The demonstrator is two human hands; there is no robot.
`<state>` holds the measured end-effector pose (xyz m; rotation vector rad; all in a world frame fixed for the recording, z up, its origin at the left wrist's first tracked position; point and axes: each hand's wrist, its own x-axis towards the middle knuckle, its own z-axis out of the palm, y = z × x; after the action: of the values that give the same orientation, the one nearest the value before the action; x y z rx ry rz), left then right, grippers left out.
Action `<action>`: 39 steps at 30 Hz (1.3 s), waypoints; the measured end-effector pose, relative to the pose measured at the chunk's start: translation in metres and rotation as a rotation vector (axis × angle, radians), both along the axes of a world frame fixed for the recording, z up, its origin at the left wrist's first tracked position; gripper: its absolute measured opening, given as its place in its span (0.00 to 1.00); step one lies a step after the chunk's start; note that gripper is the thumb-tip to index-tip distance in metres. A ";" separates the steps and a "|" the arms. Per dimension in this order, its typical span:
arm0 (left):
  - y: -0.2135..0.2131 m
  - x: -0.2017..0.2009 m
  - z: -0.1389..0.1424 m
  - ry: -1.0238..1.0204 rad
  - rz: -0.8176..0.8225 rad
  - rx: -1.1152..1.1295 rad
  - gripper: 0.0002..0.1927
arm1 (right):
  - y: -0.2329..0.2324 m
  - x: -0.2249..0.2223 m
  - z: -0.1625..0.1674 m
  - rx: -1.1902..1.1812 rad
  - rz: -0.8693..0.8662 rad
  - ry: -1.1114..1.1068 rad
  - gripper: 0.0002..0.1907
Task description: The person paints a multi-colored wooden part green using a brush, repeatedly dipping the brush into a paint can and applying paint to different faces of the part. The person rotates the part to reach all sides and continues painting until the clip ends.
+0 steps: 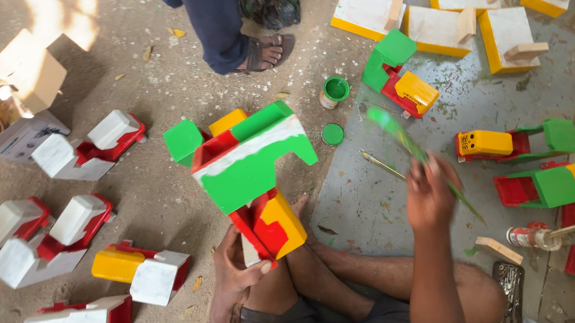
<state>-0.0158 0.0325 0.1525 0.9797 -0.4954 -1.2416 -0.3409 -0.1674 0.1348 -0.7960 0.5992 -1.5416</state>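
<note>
L hand (239, 266) grips toy (248, 172); R hand (430, 193) holds brush (408, 146).

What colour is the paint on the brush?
Green. The paintbrush in the right hand is blurred, but its green tip shows in the head view.

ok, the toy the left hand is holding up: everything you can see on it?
The toy looks like painted wood, blocky, with red, yellow and green parts; one broad face is green with a white unpainted band. It is tilted above the sandy ground, gripped at its lower red-and-yellow end by the left hand. Nothing else touches it.
</note>
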 end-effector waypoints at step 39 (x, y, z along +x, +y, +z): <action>0.083 -0.055 0.030 -0.095 -0.139 -0.080 0.48 | 0.167 0.004 0.167 -0.602 -0.038 0.594 0.10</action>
<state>-0.0710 0.1157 0.1827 0.9522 -0.6916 -1.2931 -0.3371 -0.0002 0.3015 -1.7451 0.5732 -1.5313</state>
